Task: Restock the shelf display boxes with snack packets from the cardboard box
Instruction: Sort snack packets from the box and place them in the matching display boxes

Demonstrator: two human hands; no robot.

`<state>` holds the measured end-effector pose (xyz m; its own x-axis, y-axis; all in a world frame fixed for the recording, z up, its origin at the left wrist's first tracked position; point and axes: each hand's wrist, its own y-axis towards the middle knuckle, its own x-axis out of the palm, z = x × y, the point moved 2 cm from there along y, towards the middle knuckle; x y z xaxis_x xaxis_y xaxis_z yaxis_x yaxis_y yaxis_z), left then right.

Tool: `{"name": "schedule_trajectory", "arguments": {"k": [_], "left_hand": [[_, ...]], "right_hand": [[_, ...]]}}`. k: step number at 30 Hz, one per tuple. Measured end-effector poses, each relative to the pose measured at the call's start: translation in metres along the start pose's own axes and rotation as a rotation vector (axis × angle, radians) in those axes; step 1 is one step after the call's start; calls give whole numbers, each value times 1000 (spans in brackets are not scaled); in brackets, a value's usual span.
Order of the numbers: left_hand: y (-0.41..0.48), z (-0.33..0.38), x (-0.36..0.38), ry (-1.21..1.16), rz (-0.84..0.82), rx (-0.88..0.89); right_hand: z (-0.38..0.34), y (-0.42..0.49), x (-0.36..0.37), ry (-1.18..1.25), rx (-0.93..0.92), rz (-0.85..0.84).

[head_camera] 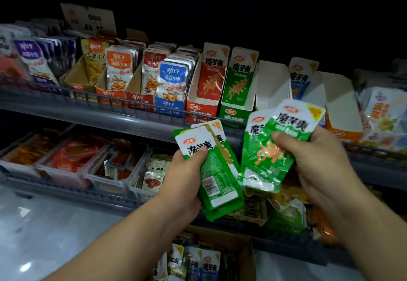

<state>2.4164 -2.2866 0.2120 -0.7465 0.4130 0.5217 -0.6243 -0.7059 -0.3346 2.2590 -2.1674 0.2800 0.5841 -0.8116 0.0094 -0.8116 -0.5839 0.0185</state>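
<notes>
a single head-worn wide-angle view faces forward and down, close to the green display box (pixel 233 113) above frame centre; the cardboard box (pixel 244 256) lies well below it at the bottom edge.

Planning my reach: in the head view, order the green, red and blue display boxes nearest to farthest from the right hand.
1. Green display box, left of the right hand.
2. Red display box, next leftward.
3. Blue display box, farthest left.

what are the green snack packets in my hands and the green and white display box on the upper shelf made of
The green snack packets look like glossy plastic film, maybe foil-lined: crinkles, bright glints, flat sealed ends. The green and white display box looks like thin printed cardboard: matte white walls, crisp folded edges.
</notes>
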Motion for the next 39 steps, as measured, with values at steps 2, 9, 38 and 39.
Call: {"name": "schedule_trajectory", "arguments": {"k": [2, 9, 38, 39], "left_hand": [[-2, -1, 2, 45, -18, 21], [-5, -15, 9, 102, -32, -51], [-2, -25, 4, 42, -56, -42], [-1, -25, 2, 30, -46, -50]], "right_hand": [[-2, -6, 2, -111, -68, 22], [25, -32, 27, -138, 49, -81], [23, -53, 40, -274, 104, -238], [23, -51, 39, -181, 174, -234]]}}
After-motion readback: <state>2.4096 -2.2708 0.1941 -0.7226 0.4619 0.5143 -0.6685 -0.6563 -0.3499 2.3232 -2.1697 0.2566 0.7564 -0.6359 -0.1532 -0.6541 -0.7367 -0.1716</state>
